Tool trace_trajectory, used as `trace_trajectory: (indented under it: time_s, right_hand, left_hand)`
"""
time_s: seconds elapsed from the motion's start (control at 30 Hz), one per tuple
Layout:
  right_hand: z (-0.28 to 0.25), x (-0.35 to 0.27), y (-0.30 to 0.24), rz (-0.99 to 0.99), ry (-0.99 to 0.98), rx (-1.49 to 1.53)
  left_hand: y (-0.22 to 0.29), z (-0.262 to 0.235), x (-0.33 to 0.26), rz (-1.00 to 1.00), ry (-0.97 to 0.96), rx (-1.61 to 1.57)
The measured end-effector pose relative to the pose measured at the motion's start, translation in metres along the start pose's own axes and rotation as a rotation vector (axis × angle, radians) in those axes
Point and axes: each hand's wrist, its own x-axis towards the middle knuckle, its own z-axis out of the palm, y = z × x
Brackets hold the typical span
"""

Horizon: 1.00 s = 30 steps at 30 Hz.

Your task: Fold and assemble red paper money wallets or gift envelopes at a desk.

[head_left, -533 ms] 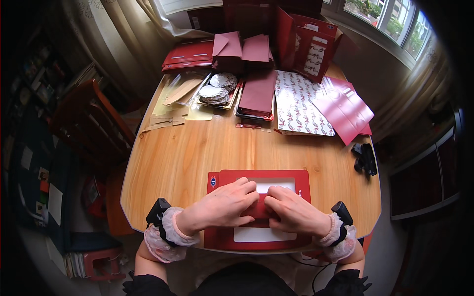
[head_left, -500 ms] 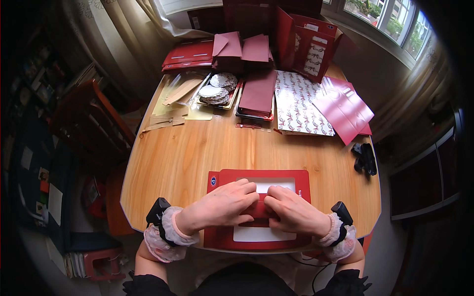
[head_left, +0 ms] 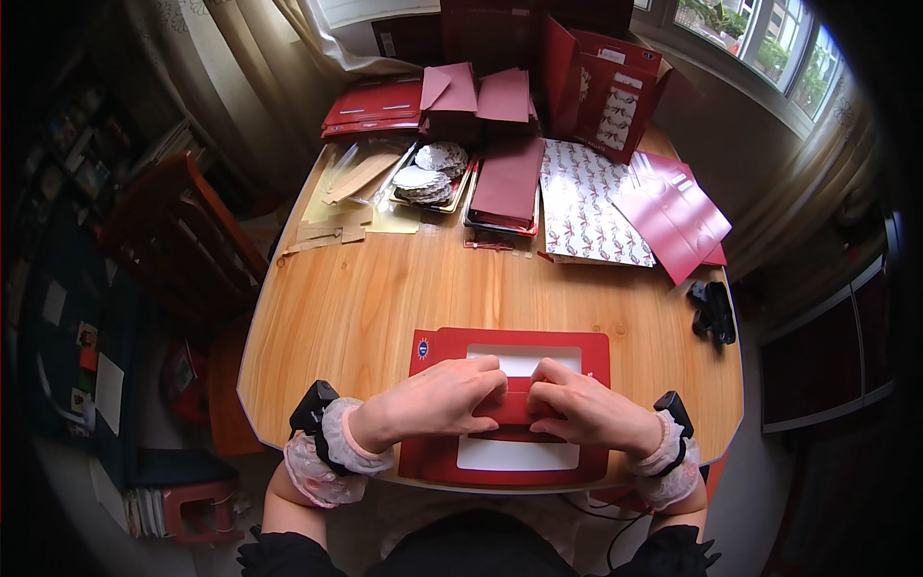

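Observation:
A flat red cardboard sleeve (head_left: 596,358) with two white window areas lies near the table's front edge. Over its middle, between the windows, my left hand (head_left: 447,392) is closed with curled fingers at the red strip (head_left: 516,408). My right hand (head_left: 580,404) bends its fingers on the same strip from the other side, thumb toward me. The fingertips point down and inward, with a small gap between the hands. Both appear to grip or press the strip's raised fold, though the fingertips are partly hidden.
At the back stand stacks of dark red envelopes (head_left: 507,183), round white tags (head_left: 420,183), brown paper strips (head_left: 363,180), patterned sheets (head_left: 588,207), a glossy red sheet (head_left: 678,221) and an upright red box (head_left: 601,101). A black object (head_left: 711,313) lies at the right edge.
Both hands stay at the middle strip of the red sleeve. The right hand's fingers have shifted slightly, and the gap between the hands is a little wider. The whole view has shifted slightly.

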Motion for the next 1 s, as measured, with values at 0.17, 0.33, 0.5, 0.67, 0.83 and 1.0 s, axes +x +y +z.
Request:
trace_trajectory:
  time_s: [0.17,0.33,0.5,0.67,0.83,1.0]
  right_hand:
    - [0.003,0.001,0.003,0.014,-0.004,-0.004]
    - [0.002,0.001,0.001,0.034,0.006,0.025]
    - [0.006,-0.002,0.004,0.041,0.045,0.020]
    - [0.006,0.000,0.005,0.053,0.062,0.047]
    - [0.005,-0.001,0.005,0.060,0.053,0.035]
    - [0.002,0.002,0.003,0.124,0.001,0.040]
  left_hand:
    - [-0.001,0.002,0.001,0.008,0.016,0.010]
    - [-0.004,0.003,0.002,0.008,0.011,0.013]
    - [0.005,-0.002,0.002,0.009,-0.027,0.041]
    - [0.002,-0.001,0.003,-0.010,-0.036,0.034]
    - [0.003,0.000,0.003,-0.006,-0.014,0.030]
    - [0.002,0.010,0.004,-0.021,0.062,0.097]
